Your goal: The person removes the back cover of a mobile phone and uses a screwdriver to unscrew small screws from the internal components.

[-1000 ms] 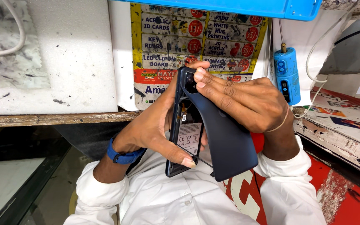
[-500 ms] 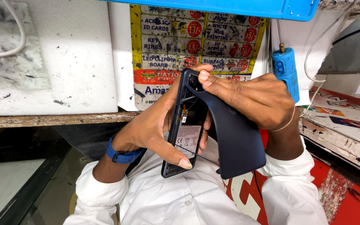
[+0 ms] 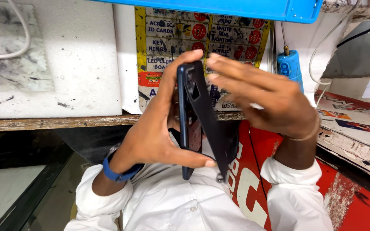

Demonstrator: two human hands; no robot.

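Your left hand [image 3: 155,137] grips the phone [image 3: 186,124] edge-on at frame centre, thumb under it | your right hand [image 3: 262,100] pinches the dark case [image 3: 213,124] peeled off its back, fingers at the top | behind: yellow poster [image 3: 159,34], blue cylinder [image 3: 289,66] upper right, white foam [image 3: 65,64] upper left.

Matt dark rubbery phone case [image 3: 213,124], glossy phone [image 3: 185,128], rough white foam board [image 3: 65,64], worn wooden ledge [image 3: 43,123]
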